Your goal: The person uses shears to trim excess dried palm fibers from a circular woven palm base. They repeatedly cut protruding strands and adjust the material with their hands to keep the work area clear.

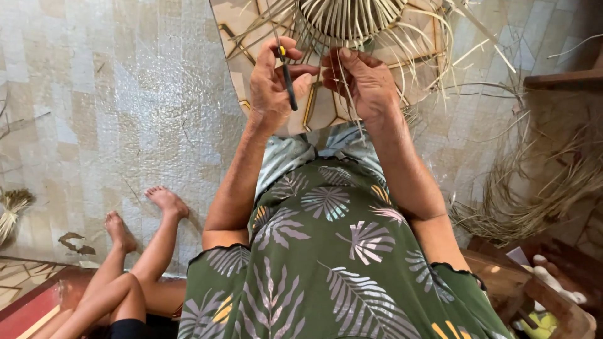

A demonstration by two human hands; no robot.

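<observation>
From the head camera, the left hand (271,80) pinches a dark awl-like tool (288,80) with a yellow tip; the right hand (363,80) grips pale straw strands (352,100) of the half-woven basket (349,20) resting on a patterned board (326,110). A brittle strand could snap if pulled hard. The basket's inside is not visible. Loose straw (540,188) lies right; another person's legs (135,251) rest left

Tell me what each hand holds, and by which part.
Left hand pinches a thin dark tool near its yellow top. Right hand grips loose straw strands of the woven piece, near its edge.
</observation>
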